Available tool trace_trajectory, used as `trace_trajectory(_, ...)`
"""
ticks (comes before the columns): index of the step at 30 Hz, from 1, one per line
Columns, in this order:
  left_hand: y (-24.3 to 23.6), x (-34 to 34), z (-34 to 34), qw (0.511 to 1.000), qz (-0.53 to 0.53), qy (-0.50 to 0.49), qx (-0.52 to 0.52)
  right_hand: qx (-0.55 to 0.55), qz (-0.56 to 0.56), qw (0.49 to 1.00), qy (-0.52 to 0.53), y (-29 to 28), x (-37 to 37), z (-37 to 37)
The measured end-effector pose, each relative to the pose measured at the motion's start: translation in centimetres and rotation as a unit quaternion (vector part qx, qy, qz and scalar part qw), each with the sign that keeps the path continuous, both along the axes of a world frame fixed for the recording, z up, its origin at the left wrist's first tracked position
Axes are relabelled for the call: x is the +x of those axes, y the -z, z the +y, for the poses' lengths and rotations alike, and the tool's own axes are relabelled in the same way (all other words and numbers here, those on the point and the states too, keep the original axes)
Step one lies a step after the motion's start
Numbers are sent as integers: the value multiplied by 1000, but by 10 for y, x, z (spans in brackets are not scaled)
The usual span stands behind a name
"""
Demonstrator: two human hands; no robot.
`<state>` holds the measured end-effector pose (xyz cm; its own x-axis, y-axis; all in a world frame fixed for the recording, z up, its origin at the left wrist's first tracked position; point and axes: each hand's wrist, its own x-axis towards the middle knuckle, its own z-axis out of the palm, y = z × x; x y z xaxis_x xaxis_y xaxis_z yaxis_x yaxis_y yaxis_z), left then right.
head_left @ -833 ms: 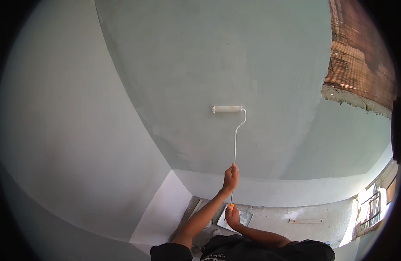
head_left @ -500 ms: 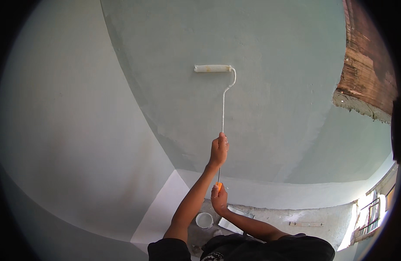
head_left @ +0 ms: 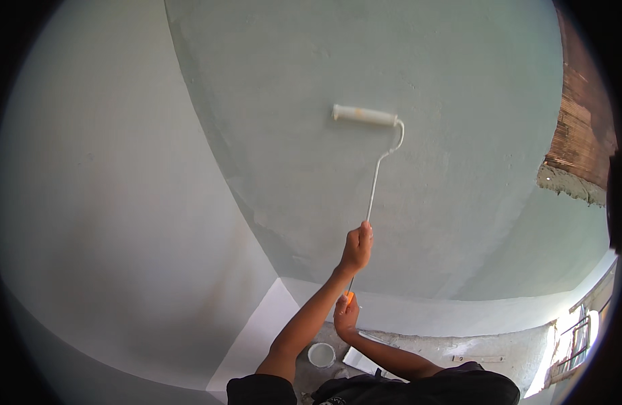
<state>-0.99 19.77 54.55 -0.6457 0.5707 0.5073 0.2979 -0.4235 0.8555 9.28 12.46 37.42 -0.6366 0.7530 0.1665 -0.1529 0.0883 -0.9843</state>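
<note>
My left hand [head_left: 357,246] is wrapped around the metal rod [head_left: 373,185] of a white paint roller [head_left: 365,115]. Lower on the same tool, my right hand [head_left: 346,316] grips its orange handle [head_left: 349,297], with what looks like pale paint flecks on the fingers. The slightly tilted, blurred roller head is at a grey-green plastered surface [head_left: 453,88] high in view. Both bare forearms rise from dark sleeves at the lower edge.
A white bucket [head_left: 322,355] and white tray [head_left: 355,359] lie below near my arms. A paler wall [head_left: 108,169] fills the left. At right are exposed reddish brickwork [head_left: 577,115] with rough mortar and a bright barred window [head_left: 574,337]. A narrow bar [head_left: 478,358] lies at lower right.
The roller rose in view between the first two frames, then shifted right and slightly down and tilted. Both hands moved with it, keeping their grip. The surroundings have also shifted in view.
</note>
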Motion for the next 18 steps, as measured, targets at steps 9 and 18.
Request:
trace_trajectory(9,34,59,-19,998,31,-43,-27,-32,-103,988,-109,28,99,20)
trace_trajectory(18,-223,39,6,974,193,-119,10,-143,218,894,-364,-191,76,32)
